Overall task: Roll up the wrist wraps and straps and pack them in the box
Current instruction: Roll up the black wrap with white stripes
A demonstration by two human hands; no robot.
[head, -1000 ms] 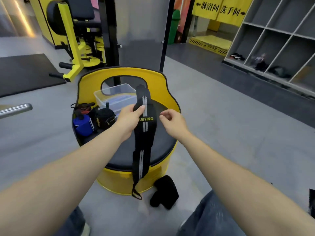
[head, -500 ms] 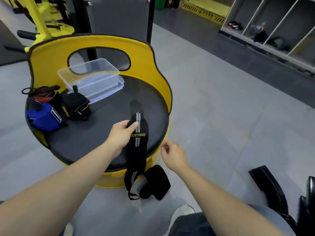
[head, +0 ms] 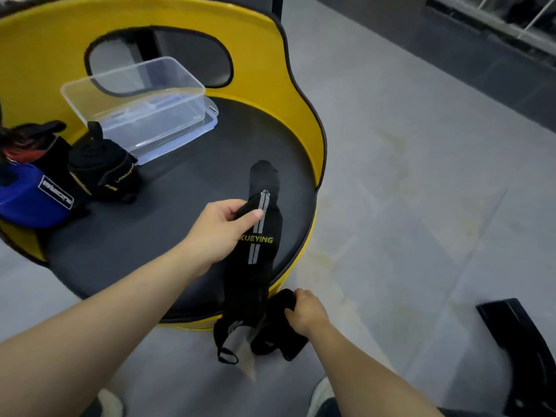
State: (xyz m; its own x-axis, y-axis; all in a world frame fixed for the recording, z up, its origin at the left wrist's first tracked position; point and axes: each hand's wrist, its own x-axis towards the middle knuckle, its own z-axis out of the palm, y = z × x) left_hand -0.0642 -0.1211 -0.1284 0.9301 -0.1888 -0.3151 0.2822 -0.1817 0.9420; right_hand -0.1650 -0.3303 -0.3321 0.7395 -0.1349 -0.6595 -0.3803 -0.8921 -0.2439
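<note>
My left hand [head: 221, 228] pinches a long black wrist wrap [head: 255, 260] with grey stripes and yellow lettering; it hangs over the front edge of the round black seat [head: 168, 224], its loop end near the floor. Lower down, my right hand [head: 307, 311] grips a second black wrap [head: 275, 341] lying bunched on the floor beside the seat's yellow base. A clear plastic box [head: 141, 106] sits open at the back of the seat. Rolled wraps stand at the left: a black one [head: 105, 173], a blue one [head: 33, 197] and a black-and-red one [head: 27, 142].
The seat has a tall yellow backrest [head: 261, 52] with an oval cutout behind the box. A black object [head: 523, 341] lies on the grey floor at the right. My shoe [head: 323, 395] shows at the bottom edge.
The view tilted down and closer. My right hand dropped from beside the hanging wrap to the floor and took hold of the bunched black wrap. My left hand keeps its pinch on the long wrap.
</note>
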